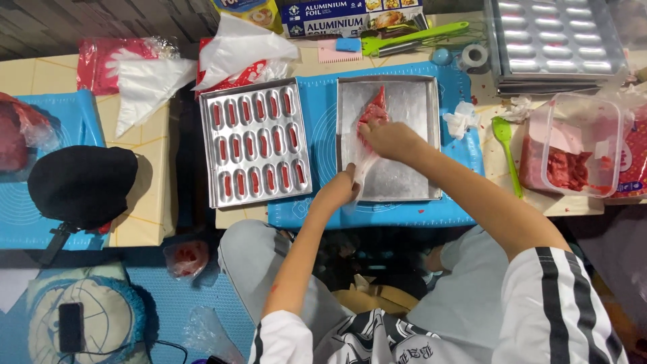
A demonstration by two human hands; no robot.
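A clear piping bag [371, 116] with red filling lies on a flat metal tray [418, 108] in front of me. My right hand [389, 139] presses down on the bag's filled middle. My left hand [340, 190] pinches the bag's empty tail at the tray's near edge. To the left, a metal mould tray [255, 143] has several oval cavities holding red filling.
Blue mats cover the low tables. A clear box [579, 145] with red mixture and a green spatula [507, 145] sit right. Another empty mould tray [556, 37] is at the back right. Spare piping bags [151, 81], a foil box and a black cap [81, 183] lie left.
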